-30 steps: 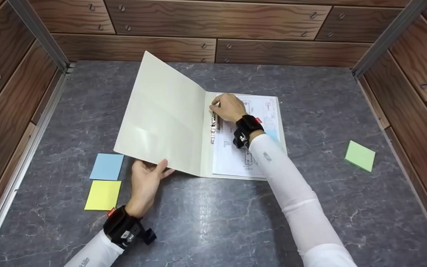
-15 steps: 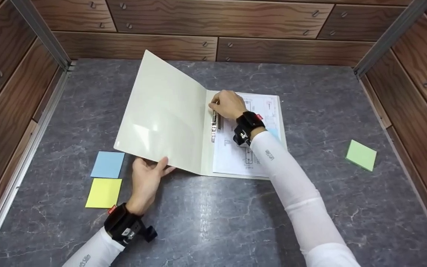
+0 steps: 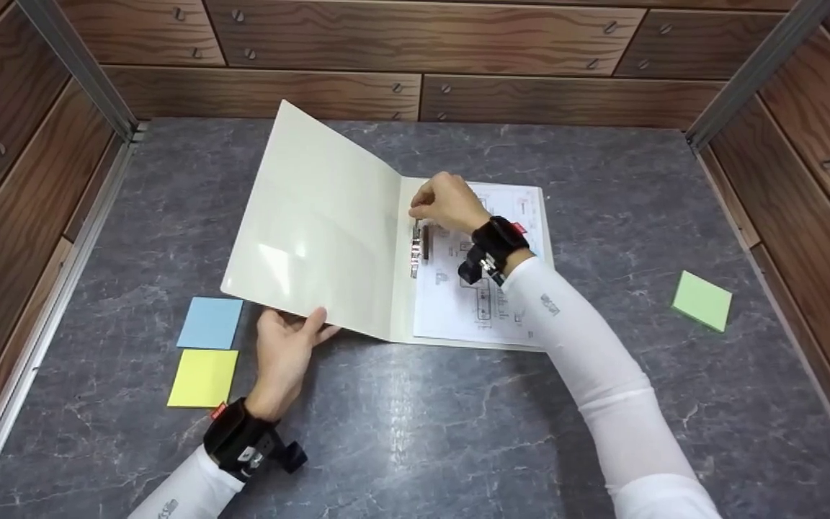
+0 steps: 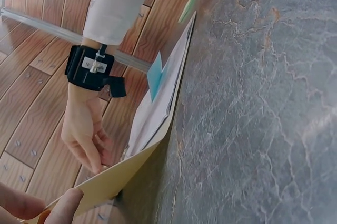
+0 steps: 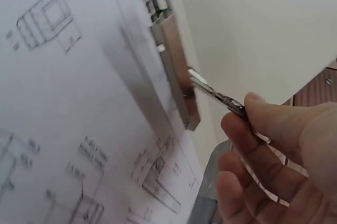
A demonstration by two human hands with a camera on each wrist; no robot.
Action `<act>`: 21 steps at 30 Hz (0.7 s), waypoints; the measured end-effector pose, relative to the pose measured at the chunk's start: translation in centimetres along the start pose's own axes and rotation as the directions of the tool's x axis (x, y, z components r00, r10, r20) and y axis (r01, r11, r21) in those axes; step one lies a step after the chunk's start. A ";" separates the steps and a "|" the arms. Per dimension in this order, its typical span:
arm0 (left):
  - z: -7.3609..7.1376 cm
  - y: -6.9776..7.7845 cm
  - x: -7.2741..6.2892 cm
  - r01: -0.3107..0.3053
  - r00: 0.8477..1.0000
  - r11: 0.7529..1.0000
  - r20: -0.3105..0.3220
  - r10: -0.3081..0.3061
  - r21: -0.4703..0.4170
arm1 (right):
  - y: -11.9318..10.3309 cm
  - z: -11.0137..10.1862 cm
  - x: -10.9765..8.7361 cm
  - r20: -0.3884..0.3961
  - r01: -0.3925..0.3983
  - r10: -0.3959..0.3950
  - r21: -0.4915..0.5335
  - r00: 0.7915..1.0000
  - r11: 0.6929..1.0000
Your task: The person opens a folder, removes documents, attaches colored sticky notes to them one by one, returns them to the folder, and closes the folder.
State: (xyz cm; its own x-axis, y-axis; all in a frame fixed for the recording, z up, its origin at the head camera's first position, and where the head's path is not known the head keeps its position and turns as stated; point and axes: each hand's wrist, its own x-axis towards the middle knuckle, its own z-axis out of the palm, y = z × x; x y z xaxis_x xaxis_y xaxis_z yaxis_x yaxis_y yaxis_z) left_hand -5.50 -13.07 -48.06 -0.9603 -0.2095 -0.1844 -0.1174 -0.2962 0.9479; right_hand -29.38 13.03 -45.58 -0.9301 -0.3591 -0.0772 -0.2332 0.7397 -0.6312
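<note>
A cream file folder (image 3: 321, 231) lies open, its cover tilted up. My left hand (image 3: 285, 353) holds the cover's lower edge, thumb in front and fingers behind. On the folder's right half lie printed drawing sheets (image 3: 458, 310) beside a metal clip (image 3: 415, 256) near the spine. My right hand (image 3: 451, 205) is at the clip's upper end. In the right wrist view, its thumb and index finger pinch the clip's thin metal lever (image 5: 224, 99), which stands out from the clip's flat bar. A blue sticky note (image 4: 155, 77) stands up from the sheets in the left wrist view.
To the left lie a blue note pad (image 3: 210, 322) and a yellow note pad (image 3: 203, 378). A green note pad (image 3: 702, 301) lies far right. Wood-patterned panels (image 3: 415, 43) border the dark grey marbled table (image 3: 400, 432).
My right wrist and forearm have shifted to the right, with the fingers still at the clip. The blue note on the sheets is now hidden in the head view. My left hand stays put.
</note>
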 end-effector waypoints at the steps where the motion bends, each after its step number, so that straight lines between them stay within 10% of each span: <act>1: 0.0 0.0 0.0 0.001 1.000 1.000 -0.001 -0.001 0.003 | 0.2 -0.1 -0.1 -0.004 -0.004 0.004 0.034 1.000 0.999; 21: 0.1 -0.2 0.0 -0.005 1.000 1.000 -0.003 0.005 0.007 | -0.1 0.9 -4.2 -0.113 0.084 -0.070 0.131 0.991 0.988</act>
State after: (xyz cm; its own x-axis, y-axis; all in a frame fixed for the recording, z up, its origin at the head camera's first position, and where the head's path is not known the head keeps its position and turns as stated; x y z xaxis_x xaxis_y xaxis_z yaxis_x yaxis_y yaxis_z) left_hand -5.46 -12.95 -48.21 -0.9602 -0.2135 -0.1803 -0.1144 -0.2885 0.9506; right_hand -25.25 13.95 -45.94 -0.9377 -0.3431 0.0546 -0.2715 0.6257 -0.7313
